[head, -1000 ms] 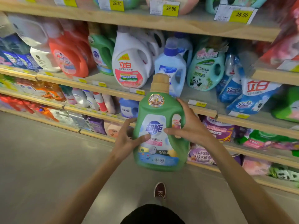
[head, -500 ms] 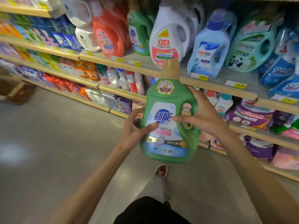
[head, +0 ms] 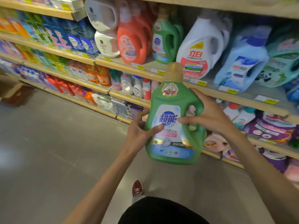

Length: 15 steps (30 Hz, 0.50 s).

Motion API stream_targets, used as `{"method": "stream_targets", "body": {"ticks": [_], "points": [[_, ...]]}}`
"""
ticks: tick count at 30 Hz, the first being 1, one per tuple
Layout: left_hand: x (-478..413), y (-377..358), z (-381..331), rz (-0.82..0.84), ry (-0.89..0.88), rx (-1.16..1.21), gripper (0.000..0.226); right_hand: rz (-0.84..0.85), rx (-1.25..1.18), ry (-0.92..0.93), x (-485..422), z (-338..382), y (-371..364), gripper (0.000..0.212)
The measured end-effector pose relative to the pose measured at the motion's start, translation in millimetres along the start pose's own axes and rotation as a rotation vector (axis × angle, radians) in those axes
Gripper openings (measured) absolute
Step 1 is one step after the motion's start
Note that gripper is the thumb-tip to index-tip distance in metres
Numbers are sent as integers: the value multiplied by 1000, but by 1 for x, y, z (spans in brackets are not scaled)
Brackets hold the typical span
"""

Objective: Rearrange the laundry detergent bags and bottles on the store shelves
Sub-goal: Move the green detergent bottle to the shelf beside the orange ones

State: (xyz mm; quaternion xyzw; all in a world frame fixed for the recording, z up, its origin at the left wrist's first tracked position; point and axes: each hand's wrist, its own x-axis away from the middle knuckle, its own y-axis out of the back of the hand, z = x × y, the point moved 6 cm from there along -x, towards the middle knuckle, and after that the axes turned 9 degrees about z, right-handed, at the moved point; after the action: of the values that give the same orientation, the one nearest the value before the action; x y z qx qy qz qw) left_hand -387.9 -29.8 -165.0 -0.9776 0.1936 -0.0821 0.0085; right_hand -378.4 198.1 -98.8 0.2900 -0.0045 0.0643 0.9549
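I hold a green detergent bottle (head: 174, 123) with a tan cap upright in front of the shelves, label facing me. My left hand (head: 140, 131) grips its left side, thumb across the label. My right hand (head: 208, 113) grips the right side by the handle. On the shelf (head: 129, 68) behind stand a matching green bottle (head: 165, 38), an orange bottle (head: 132, 41), a white bottle (head: 202, 50) and a light blue bottle (head: 242, 65).
Lower shelves hold small bottles (head: 137, 88) and purple bags (head: 271, 126). A teal panda bottle (head: 281, 67) stands at the far right. Grey floor (head: 48, 151) stretches left. My red shoe (head: 137, 188) is below the bottle.
The view has swung left along the aisle and closer to the shelves. The green bottle stays in both hands, carried leftward toward the orange and green bottles.
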Motion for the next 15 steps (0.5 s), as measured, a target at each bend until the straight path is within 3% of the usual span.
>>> {"method": "stream_targets", "body": {"ticks": [8, 15], "points": [[-39, 97, 10, 51, 64, -23, 63, 7, -6, -37, -70, 28, -60, 95], [-81, 141, 12, 67, 76, -103, 72, -35, -54, -75, -117, 30, -77, 92]]}}
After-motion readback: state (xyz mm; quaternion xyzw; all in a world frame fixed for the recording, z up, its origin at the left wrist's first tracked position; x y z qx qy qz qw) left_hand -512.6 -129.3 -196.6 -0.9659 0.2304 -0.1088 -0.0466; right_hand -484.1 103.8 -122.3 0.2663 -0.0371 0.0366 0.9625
